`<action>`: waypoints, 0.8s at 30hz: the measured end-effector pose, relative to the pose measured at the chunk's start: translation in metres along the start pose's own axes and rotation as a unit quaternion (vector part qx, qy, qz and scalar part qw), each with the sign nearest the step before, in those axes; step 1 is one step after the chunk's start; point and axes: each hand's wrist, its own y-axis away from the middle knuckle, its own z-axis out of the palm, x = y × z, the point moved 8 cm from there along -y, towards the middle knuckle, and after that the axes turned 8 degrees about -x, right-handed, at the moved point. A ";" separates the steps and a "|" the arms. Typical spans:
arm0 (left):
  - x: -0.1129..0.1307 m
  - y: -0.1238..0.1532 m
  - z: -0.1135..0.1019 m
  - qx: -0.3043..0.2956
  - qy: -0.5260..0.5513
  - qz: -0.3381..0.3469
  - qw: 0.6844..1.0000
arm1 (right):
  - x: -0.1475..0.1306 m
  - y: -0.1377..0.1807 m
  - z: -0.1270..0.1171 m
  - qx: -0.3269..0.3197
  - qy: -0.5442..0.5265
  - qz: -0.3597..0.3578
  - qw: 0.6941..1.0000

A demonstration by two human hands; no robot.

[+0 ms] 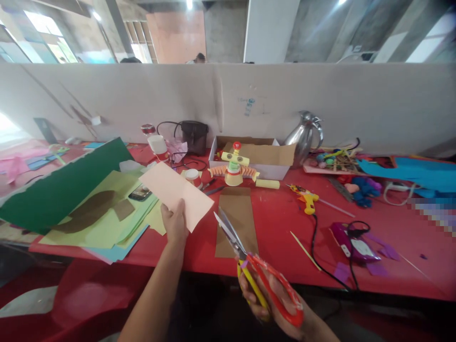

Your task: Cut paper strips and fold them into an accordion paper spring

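My left hand [175, 221] grips a pale peach sheet of paper [176, 190] by its lower edge, thumb on the near face. In my right hand [260, 294] is a pair of scissors [231, 235] with red and yellow handles, the blades slightly apart and pointing up and left, away from the paper. Beneath the blades a brown cardboard piece [237, 209] lies flat on the red table [274, 242]. Behind it stands a small paper figure [234, 166] with pleated orange arms and a red top. A rolled yellow paper tube [268, 184] lies beside the figure.
Coloured paper sheets [103, 223] and a phone [140, 193] lie to the left, by a green board [71, 190]. To the right are a yellow glue gun [305, 198] with a black cable, a purple packet [354, 244] and a metal jug [304, 135]. An open box [278, 154] stands behind.
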 end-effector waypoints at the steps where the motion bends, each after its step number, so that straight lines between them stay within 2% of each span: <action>1: 0.001 0.000 0.000 -0.001 0.002 0.000 1.000 | 0.000 -0.002 0.002 -0.005 -0.009 0.001 1.000; 7: 0.002 0.002 0.001 0.004 0.008 -0.013 1.000 | -0.007 -0.008 0.006 -0.004 -0.047 -0.003 0.999; 12: 0.000 0.002 0.001 -0.002 0.005 -0.013 1.000 | -0.002 -0.009 0.002 -0.002 -0.062 0.015 0.998; 18: 0.000 0.002 0.002 -0.028 0.004 -0.001 1.000 | 0.001 -0.012 -0.001 -0.013 -0.079 0.013 0.997; 24: 0.004 0.008 0.014 -0.084 0.000 -0.007 0.996 | -0.003 -0.015 0.007 -0.037 -0.098 0.021 0.994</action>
